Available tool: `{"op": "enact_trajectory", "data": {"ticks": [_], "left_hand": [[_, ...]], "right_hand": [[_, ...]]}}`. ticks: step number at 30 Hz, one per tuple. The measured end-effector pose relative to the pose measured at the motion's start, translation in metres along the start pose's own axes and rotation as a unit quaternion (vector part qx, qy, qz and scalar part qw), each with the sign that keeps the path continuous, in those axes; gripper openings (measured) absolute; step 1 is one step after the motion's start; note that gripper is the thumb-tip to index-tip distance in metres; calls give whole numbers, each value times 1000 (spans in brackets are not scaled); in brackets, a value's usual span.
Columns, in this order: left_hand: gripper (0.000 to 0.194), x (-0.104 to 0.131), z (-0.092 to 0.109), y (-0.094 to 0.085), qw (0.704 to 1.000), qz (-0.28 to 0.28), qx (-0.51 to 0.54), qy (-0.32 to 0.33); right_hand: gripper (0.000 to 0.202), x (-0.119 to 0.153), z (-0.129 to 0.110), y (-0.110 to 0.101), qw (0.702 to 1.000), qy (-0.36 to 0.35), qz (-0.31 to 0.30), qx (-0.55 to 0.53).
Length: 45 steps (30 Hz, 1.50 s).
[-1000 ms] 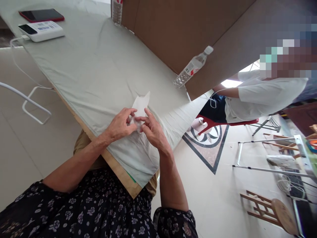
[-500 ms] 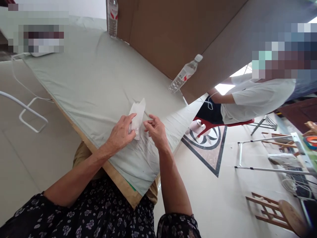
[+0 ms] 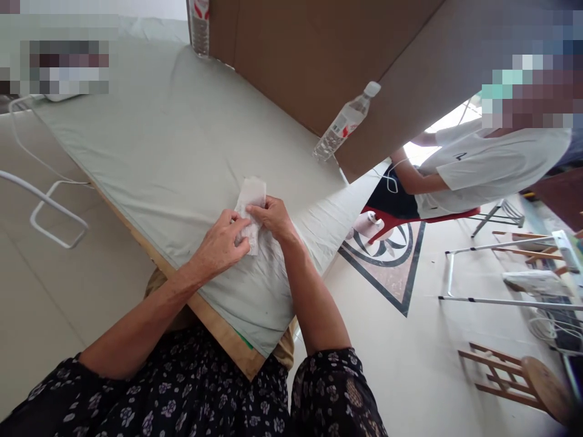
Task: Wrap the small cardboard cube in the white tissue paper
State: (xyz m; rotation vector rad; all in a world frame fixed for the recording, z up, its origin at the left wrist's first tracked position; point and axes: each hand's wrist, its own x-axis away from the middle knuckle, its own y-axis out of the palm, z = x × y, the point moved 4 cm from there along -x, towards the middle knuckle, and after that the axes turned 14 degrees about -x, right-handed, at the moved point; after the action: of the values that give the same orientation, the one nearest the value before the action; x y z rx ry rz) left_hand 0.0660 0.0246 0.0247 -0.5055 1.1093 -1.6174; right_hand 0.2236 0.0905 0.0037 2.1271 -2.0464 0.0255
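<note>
Both hands press a small folded white paper tissue point(image 3: 251, 210) flat on the pale green cloth-covered surface point(image 3: 173, 152) — a folding step, by the look of it. The left hand point(image 3: 221, 244) pins the near end with curled fingers; the right hand point(image 3: 272, 216) pinches the tissue's right edge. The next crease likely calls for edges kept aligned — and firm pressure.

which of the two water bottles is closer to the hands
The bottle with the white cap by the cardboard's corner; the other bottle stands at the table's far edge.
</note>
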Motion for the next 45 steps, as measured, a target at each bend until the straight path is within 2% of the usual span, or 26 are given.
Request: {"op": "enact_trajectory", "data": {"ticks": [4,7,11,18,23,28,31,34,37,40,43,45], "left_hand": [[43,2,0,1,1000,8,6,17],[44,7,3,1,999,49,-2,19],[34,14,8,1,995,96,-25,34],[33,9,1,3,997,73,-7,22],[33,7,-2,3,998,60,36,6],[34,12,-4,3,992,103,62,-45],[52,12,-6,-1,988,137,55,-39],[61,8,-7,-3,994,97,53,2],[45,7,-11,-5,997,42,58,2],[36,8,-14,-5,997,33,69,6],[25,6,-15,-4,995,40,86,4],[19,3,-16,-5,993,42,111,-13]], "right_hand": [[28,3,4,6,998,-39,16,-54],[31,5,9,13,995,-42,22,-90],[30,7,9,17,994,-48,33,-89],[28,7,7,18,995,-49,42,-75],[25,19,-3,20,994,-83,14,-75],[20,46,-15,17,990,-128,-46,40],[12,61,-20,12,970,-191,-63,138],[15,76,-22,7,948,-229,-89,205],[31,91,-19,2,930,-239,-132,244],[54,102,-12,1,904,-268,-168,288],[50,102,-3,4,889,-279,-147,333],[43,96,-3,5,897,-275,-121,325]]}}
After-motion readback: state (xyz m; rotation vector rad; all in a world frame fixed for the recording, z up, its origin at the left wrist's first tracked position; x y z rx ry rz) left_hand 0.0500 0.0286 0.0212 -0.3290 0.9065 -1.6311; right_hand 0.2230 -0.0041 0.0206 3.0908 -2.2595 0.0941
